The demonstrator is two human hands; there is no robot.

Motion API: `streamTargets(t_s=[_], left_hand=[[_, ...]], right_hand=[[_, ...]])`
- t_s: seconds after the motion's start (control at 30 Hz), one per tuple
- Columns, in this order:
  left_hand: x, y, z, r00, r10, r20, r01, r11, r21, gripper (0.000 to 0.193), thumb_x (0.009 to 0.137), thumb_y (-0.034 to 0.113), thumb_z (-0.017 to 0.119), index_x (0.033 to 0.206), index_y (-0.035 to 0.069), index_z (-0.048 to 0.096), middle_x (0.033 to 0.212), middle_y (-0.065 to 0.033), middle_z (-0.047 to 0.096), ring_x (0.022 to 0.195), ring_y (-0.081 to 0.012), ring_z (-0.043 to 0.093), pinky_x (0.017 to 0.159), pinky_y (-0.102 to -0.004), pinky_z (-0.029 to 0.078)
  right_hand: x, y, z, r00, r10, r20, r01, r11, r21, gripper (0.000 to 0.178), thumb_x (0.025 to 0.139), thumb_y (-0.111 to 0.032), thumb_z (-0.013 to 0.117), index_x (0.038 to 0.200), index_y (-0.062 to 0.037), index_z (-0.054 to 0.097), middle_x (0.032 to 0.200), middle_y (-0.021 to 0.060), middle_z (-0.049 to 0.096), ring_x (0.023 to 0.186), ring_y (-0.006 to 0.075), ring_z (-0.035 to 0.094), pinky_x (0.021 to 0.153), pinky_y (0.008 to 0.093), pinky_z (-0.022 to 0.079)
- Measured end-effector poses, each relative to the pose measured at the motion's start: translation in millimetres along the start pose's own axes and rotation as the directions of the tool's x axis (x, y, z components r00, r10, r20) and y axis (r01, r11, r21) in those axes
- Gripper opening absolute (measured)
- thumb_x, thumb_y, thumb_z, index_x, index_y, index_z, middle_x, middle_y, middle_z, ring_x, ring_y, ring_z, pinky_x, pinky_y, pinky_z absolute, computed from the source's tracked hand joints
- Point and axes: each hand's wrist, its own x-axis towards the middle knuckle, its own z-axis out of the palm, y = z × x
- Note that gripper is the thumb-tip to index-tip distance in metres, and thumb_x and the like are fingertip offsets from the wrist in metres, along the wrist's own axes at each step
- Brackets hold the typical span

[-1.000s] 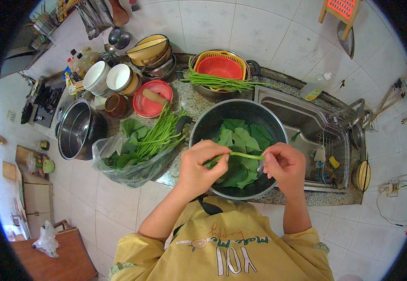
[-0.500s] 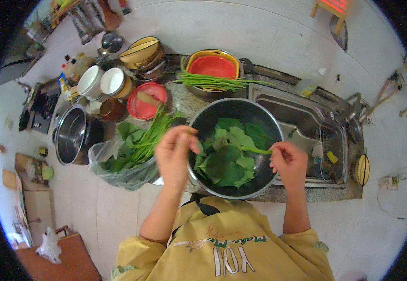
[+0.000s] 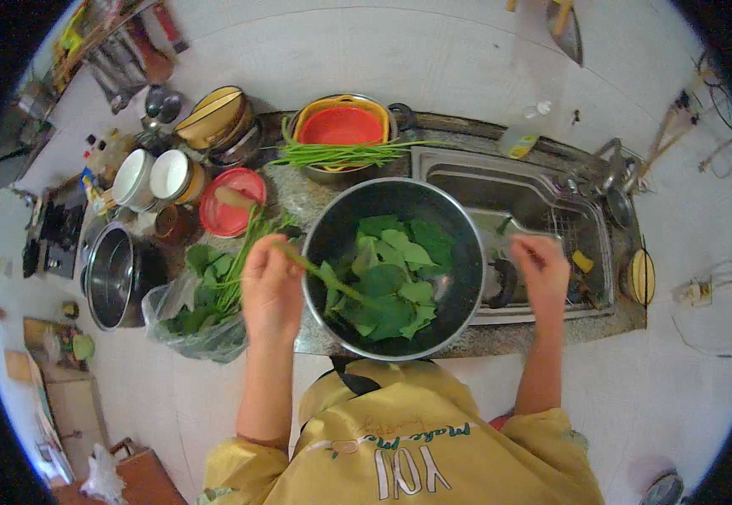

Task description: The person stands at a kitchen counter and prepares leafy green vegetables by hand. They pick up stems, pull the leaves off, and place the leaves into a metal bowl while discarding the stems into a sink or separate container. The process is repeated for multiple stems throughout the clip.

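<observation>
Left hand [image 3: 271, 282] now pinches a green stem [image 3: 333, 283] angling right over leaves [image 3: 403, 247] in the dark pot [image 3: 460, 240], one-sided hold since right hand [image 3: 543, 268] shifted away rightward over the sink [image 3: 488, 187], its grip too blurred to tell.

A yellow smock [image 3: 433, 404] bears white and green lettering [image 3: 412, 473]

2 hands [image 3: 271, 273] [image 3: 544, 268] well apart

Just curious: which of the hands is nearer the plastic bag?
Left. The left hand is just right of the plastic bag; the right hand is beyond the pot.
</observation>
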Motion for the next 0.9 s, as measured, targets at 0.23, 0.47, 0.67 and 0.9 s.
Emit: streamTargets(t_s=[0.23, 0.47, 0.67, 0.9], left_hand=[[-11.8, -19.7, 20.7, 0.993, -0.012, 0.117, 0.011, 1.0, 0.005, 0.012, 0.088, 0.013, 0.048, 0.097, 0.006, 0.048, 0.085, -0.0046, 0.052, 0.074, -0.0137, 0.05, 0.068, -0.0269, 0.041], [-20.2, -5.6, -4.3, 0.996, -0.025, -0.082, 0.037, 0.989, 0.144, 0.028, 0.088, 0.017, 0.047, 0.113, 0.004, 0.044, 0.097, -0.0095, 0.056, 0.082, -0.0152, 0.053, 0.069, -0.0274, 0.042], [-52.2, 1.4, -61.3, 0.985, -0.087, -0.148, 0.115, 0.976, 0.186, 0.021, 0.087, 0.015, 0.05, 0.099, -0.001, 0.054, 0.08, -0.0081, 0.058, 0.07, -0.0147, 0.053, 0.065, -0.026, 0.043], [-80.8, 24.9, -101.2, 0.943, -0.02, -0.331, 0.121, 0.95, 0.287, 0.017, 0.087, 0.014, 0.048, 0.094, 0.0, 0.055, 0.076, -0.0077, 0.056, 0.067, -0.0148, 0.051, 0.063, -0.0262, 0.042]], right_hand=[[-10.6, -95.2, 73.1, 0.761, -0.465, 0.453, 0.398, 0.885, 0.24, 0.027, 0.075, -0.007, 0.058, 0.102, -0.0043, 0.06, 0.083, 0.0111, 0.059, 0.079, 0.0254, 0.056, 0.07, 0.0309, 0.044], [71.9, -81.8, 141.5, 0.819, -0.499, 0.284, 0.494, 0.864, 0.094, 0.012, 0.075, -0.01, 0.057, 0.081, -0.0018, 0.063, 0.078, 0.0127, 0.056, 0.073, 0.0286, 0.055, 0.065, 0.0362, 0.044], [159.0, -62.0, 235.3, 0.758, -0.626, 0.183, 0.652, 0.729, -0.206, 0.012, 0.068, -0.009, 0.061, 0.078, -0.0077, 0.067, 0.077, 0.0086, 0.054, 0.079, 0.0262, 0.05, 0.069, 0.0364, 0.043], [175.4, -49.0, 279.9, 0.76, -0.601, 0.248, 0.65, 0.707, -0.278, 0.017, 0.069, -0.011, 0.06, 0.084, -0.0091, 0.067, 0.08, 0.0087, 0.057, 0.083, 0.0264, 0.05, 0.074, 0.037, 0.041]])
